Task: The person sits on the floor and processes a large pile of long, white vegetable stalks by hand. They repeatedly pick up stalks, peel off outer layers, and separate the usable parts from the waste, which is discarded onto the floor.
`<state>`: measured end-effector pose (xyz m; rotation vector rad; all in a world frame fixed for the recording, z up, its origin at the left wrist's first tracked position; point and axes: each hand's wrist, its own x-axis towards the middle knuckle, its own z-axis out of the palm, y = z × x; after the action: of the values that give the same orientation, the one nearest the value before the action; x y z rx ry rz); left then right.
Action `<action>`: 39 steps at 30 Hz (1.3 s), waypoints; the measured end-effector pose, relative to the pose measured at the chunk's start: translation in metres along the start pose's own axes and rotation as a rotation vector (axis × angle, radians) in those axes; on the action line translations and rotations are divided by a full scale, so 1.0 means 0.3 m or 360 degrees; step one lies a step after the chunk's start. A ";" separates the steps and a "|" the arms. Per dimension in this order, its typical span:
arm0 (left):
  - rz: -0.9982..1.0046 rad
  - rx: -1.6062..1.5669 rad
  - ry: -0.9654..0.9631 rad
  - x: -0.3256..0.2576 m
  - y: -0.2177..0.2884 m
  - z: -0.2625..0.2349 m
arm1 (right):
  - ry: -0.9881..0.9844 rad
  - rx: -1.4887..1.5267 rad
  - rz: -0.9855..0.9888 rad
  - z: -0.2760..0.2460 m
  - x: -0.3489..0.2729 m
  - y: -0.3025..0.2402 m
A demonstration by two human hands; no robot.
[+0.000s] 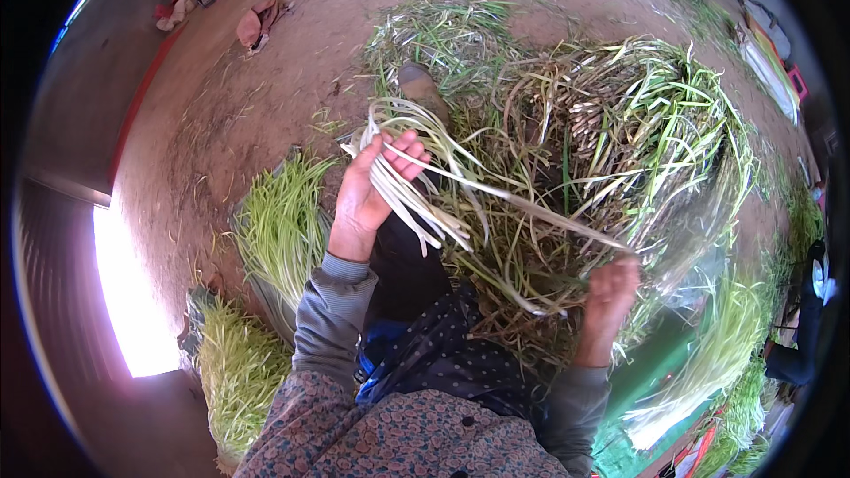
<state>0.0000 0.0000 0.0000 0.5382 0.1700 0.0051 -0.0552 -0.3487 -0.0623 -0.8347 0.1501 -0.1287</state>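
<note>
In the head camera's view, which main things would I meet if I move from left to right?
Bright opening → upper-left green stalk bundle → left hand with pale stalks → right hand → lower-right pale-green stalk bundle.

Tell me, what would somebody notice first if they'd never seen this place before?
Probably the bunch of pale stalks in the person's left hand, near the middle, with one long strand stretching toward the blurred right hand. Next might come the big, messy heap of green and brown stalks at upper right, and the glaring white opening at the left.
</note>
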 end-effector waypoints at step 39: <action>0.0041 -0.0649 -0.0547 -0.081 -0.068 0.054 | -0.0450 -0.1756 -0.0545 0.169 -0.051 -0.067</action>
<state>-0.0222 -0.0270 0.0073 0.1283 -0.1724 -0.0274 -0.0621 -0.3225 -0.0124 -1.9661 -0.2222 -0.2534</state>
